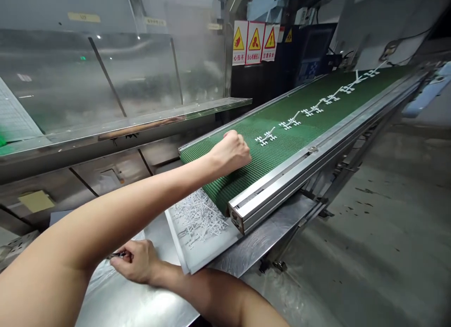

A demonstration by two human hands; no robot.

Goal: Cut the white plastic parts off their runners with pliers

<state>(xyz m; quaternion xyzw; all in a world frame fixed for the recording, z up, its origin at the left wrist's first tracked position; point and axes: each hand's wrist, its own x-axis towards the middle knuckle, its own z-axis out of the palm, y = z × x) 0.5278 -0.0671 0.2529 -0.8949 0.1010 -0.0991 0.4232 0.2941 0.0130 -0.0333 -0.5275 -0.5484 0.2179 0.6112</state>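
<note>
The left hand (230,153) rests as a closed fist on the green mesh conveyor belt (299,129) near its lower end — just beside the nearest white plastic sprue part (266,138). The right hand (136,261) pinches a small dark tool (118,255) over the steel table (141,303) — close to the white tray (204,252) of loose white pieces

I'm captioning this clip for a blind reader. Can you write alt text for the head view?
A person's left hand rests closed on a green conveyor belt, beside a row of white plastic parts. The right hand holds a small dark tool over a metal table, near a tray of loose white pieces.
</note>
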